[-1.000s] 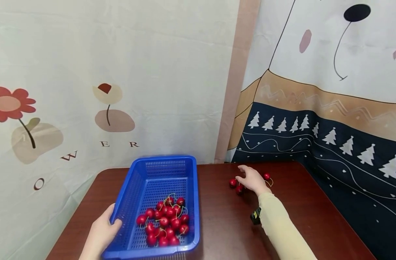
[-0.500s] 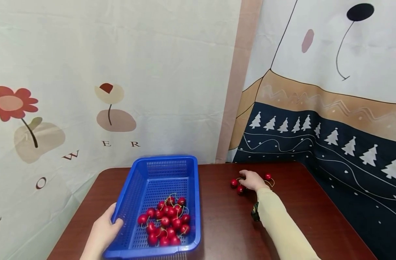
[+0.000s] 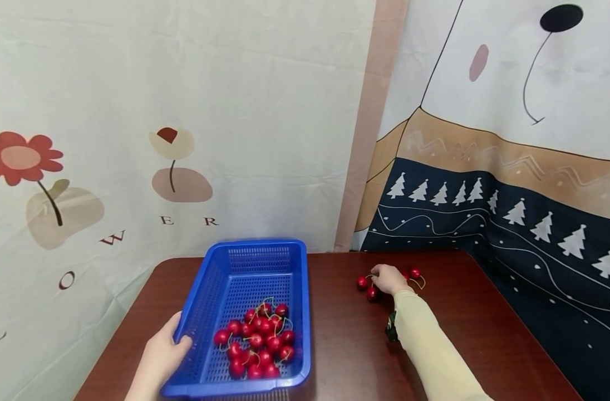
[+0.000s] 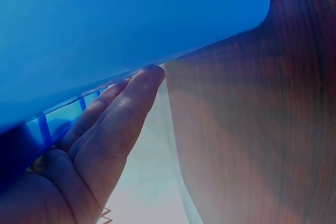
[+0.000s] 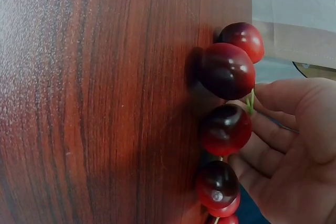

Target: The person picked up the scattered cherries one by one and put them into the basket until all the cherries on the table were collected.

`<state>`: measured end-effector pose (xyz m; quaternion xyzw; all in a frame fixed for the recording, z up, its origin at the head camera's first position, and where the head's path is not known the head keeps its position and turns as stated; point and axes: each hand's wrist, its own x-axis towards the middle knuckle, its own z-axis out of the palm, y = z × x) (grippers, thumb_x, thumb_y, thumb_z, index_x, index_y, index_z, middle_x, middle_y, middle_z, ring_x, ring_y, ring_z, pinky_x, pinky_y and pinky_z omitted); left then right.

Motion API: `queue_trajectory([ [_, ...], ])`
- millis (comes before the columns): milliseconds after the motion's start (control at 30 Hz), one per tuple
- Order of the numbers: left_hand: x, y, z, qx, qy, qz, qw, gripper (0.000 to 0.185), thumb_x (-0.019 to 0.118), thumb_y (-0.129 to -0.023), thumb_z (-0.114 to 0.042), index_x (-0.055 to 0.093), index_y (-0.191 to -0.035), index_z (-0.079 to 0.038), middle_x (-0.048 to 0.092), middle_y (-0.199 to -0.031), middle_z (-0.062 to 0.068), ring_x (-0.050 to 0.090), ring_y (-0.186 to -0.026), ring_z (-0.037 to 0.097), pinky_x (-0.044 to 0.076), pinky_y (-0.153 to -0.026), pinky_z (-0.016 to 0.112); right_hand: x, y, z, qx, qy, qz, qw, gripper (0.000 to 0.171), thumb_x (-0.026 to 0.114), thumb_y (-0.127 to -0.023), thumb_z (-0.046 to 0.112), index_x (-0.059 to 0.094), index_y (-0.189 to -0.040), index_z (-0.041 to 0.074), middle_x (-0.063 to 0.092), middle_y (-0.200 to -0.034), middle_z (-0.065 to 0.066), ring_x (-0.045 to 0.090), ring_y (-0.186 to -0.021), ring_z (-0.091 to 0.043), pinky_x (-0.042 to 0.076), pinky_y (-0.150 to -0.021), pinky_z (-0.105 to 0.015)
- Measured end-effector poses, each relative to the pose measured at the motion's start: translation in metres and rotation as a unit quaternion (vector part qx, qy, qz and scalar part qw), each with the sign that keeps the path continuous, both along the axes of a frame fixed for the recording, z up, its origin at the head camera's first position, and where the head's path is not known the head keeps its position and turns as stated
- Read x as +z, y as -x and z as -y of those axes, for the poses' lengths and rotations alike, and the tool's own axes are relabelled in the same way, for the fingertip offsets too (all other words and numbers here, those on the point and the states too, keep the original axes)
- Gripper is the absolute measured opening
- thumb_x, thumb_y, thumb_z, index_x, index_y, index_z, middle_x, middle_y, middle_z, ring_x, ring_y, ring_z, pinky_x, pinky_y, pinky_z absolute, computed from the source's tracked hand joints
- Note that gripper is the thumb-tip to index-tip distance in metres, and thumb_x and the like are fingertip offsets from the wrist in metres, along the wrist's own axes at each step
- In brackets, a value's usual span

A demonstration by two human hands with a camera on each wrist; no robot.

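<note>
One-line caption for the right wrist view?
Right hand closes on cherries lying on the wooden table.

On the table (image 3: 335, 356), the basket (image 3: 245, 262) sits at 9 o'clock with a heap of cherries (image 3: 257, 342) in its near end. The left hand (image 3: 157, 362) is at its 7 o'clock corner. Loose cherries (image 3: 365, 287) lie at 2 o'clock, around the right hand (image 3: 387, 278).

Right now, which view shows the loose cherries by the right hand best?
The right wrist view: the loose cherries fill the frame beside the right hand, whose fingers curl at a stem. The head view shows them small around that hand on the table. The left wrist view shows none.
</note>
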<state>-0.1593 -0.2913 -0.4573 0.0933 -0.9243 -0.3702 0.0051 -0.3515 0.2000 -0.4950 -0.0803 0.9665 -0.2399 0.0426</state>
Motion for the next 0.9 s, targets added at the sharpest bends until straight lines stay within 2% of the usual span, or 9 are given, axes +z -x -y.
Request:
queue_trajectory([
  [100, 0.000, 0.001, 0.000, -0.003, 0.001, 0.000, 1.0000, 0.060, 0.054, -0.092, -0.010, 0.034, -0.147, 0.003, 0.056, -0.125, 0.036, 0.062, -0.101, 0.044, 0.048, -0.085, 0.063, 0.001, 0.000, -0.002, 0.001, 0.001, -0.001, 1.000, 0.020, 0.062, -0.091, 0.008, 0.071, -0.106, -0.002, 0.069, -0.102, -0.016, 0.062, -0.093, -0.030, 0.049, -0.088, -0.047],
  [233, -0.001, 0.001, 0.000, -0.002, 0.003, -0.001, 1.0000, 0.060, 0.055, -0.091, -0.010, 0.036, -0.146, 0.001, 0.058, -0.124, 0.034, 0.063, -0.099, 0.041, 0.049, -0.083, 0.061, 0.002, -0.001, -0.001, -0.024, 0.030, 0.013, 0.999, 0.013, 0.062, -0.092, 0.005, 0.072, -0.098, 0.000, 0.066, -0.083, -0.010, 0.061, -0.068, -0.023, 0.052, -0.070, -0.039],
  [300, -0.002, 0.000, 0.001, -0.001, 0.000, 0.000, 1.0000, 0.059, 0.055, -0.091, -0.010, 0.036, -0.146, 0.000, 0.058, -0.123, 0.033, 0.063, -0.098, 0.040, 0.050, -0.081, 0.060, 0.002, -0.001, 0.001, -0.038, 0.049, 0.016, 0.998, 0.012, 0.061, -0.092, 0.004, 0.072, -0.096, 0.001, 0.062, -0.075, -0.007, 0.057, -0.057, -0.020, 0.050, -0.059, -0.034],
  [400, -0.003, 0.000, 0.002, -0.002, -0.003, 0.001, 1.0000, 0.059, 0.055, -0.090, -0.010, 0.036, -0.146, 0.000, 0.058, -0.123, 0.033, 0.063, -0.098, 0.040, 0.051, -0.080, 0.059, 0.005, -0.004, 0.003, -0.046, 0.068, 0.011, 0.997, 0.011, 0.061, -0.093, 0.004, 0.072, -0.093, 0.003, 0.061, -0.071, -0.004, 0.054, -0.053, -0.017, 0.046, -0.053, -0.030],
  [500, -0.002, 0.000, 0.002, -0.002, -0.009, 0.003, 1.0000, 0.059, 0.054, -0.091, -0.010, 0.036, -0.146, 0.000, 0.058, -0.124, 0.034, 0.063, -0.098, 0.041, 0.051, -0.080, 0.060, 0.009, -0.005, 0.007, -0.047, 0.087, 0.006, 0.995, 0.012, 0.061, -0.094, 0.005, 0.073, -0.092, 0.004, 0.065, -0.075, -0.003, 0.055, -0.061, -0.017, 0.048, -0.056, -0.030],
  [633, -0.003, 0.000, 0.002, -0.002, -0.009, 0.003, 1.0000, 0.060, 0.054, -0.091, -0.010, 0.035, -0.147, 0.000, 0.057, -0.125, 0.034, 0.063, -0.098, 0.041, 0.051, -0.080, 0.060, 0.017, -0.007, 0.011, -0.041, 0.111, -0.009, 0.993, 0.012, 0.062, -0.095, 0.006, 0.073, -0.091, 0.004, 0.068, -0.079, -0.004, 0.060, -0.070, -0.017, 0.052, -0.069, -0.035],
  [733, -0.003, 0.000, 0.002, -0.002, -0.006, 0.003, 1.0000, 0.060, 0.054, -0.091, -0.009, 0.035, -0.146, 0.001, 0.057, -0.125, 0.035, 0.063, -0.099, 0.042, 0.051, -0.080, 0.060, 0.024, -0.007, 0.014, -0.033, 0.121, -0.035, 0.992, 0.011, 0.063, -0.095, 0.007, 0.073, -0.090, 0.005, 0.069, -0.078, -0.004, 0.064, -0.071, -0.017, 0.052, -0.076, -0.037],
  [900, -0.003, 0.000, 0.002, -0.004, -0.003, 0.004, 1.0000, 0.060, 0.054, -0.091, -0.010, 0.034, -0.147, 0.002, 0.057, -0.125, 0.035, 0.063, -0.100, 0.042, 0.050, -0.081, 0.061, 0.039, -0.011, 0.021, -0.008, 0.144, -0.080, 0.986, 0.010, 0.065, -0.094, 0.009, 0.074, -0.093, 0.005, 0.070, -0.078, -0.003, 0.067, -0.072, -0.017, 0.053, -0.081, -0.040],
])
